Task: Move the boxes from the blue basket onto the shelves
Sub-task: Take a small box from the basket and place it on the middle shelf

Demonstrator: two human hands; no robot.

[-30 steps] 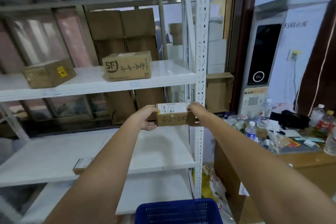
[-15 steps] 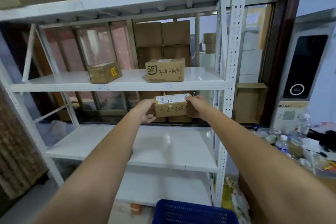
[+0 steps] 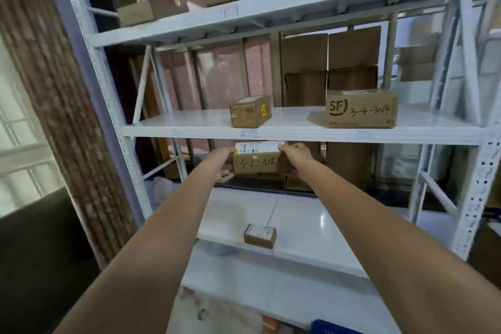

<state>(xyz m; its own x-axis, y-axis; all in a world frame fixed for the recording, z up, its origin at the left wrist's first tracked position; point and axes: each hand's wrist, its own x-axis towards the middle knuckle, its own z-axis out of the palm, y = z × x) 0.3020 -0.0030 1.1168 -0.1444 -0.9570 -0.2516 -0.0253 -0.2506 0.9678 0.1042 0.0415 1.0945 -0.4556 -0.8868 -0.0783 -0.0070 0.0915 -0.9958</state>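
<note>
While the left hand (image 3: 222, 164) and right hand (image 3: 296, 156) gripped its short ends, the box (image 3: 256, 159) lay crosswise between them, the middle shelf (image 3: 298, 131) just above.

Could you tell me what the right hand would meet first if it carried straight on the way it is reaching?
Probably the stacked brown cartons behind the rack; the right hand, gripping the held box, points under the middle shelf. Depth is unclear.
</note>
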